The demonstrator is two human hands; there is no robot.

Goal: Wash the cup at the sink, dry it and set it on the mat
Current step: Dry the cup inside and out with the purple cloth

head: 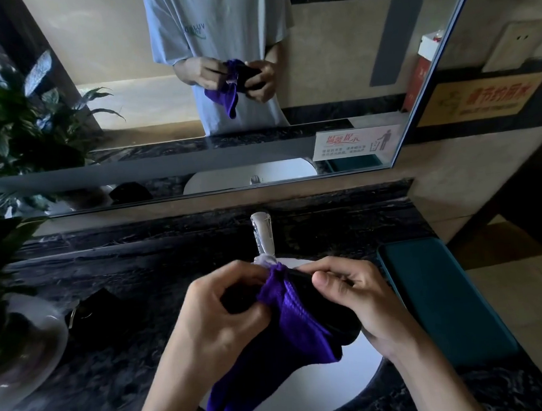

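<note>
Drying over the sink (358, 380) so drips fall in, right hand (364, 298) grips the dark cup (323, 305) while left hand (220, 316), closed, works the purple cloth (291, 320).

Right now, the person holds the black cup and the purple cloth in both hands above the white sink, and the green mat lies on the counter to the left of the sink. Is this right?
Not quite. The head view shows the green mat to the right of the white sink, not the left. The rest holds: the left hand and right hand hold the black cup and purple cloth above the sink.
</note>
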